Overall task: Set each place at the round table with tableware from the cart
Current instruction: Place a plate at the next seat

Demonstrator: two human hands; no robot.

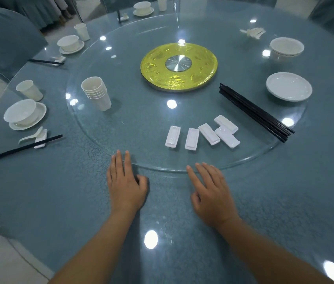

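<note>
My left hand (125, 182) and my right hand (210, 190) lie flat with straight fingers at the near rim of the glass turntable (121, 128), holding nothing. On the turntable sit several white chopstick rests (202, 134), a bundle of black chopsticks (254, 112), a stack of white cups (96, 93), a stack of white plates (289, 86), stacked bowls (286, 47) and a pile of white spoons (253, 32). Set places line the left edge: a bowl on a plate (23, 114), a cup (30, 90), a spoon and chopsticks on a rest (41, 138).
The round table (59, 201) has a blue-grey cloth under glass. A yellow disc with a metal hub (178, 66) marks the centre. Covered chairs (4, 37) stand at the left. Two more set places (70, 44) lie at the far left and back.
</note>
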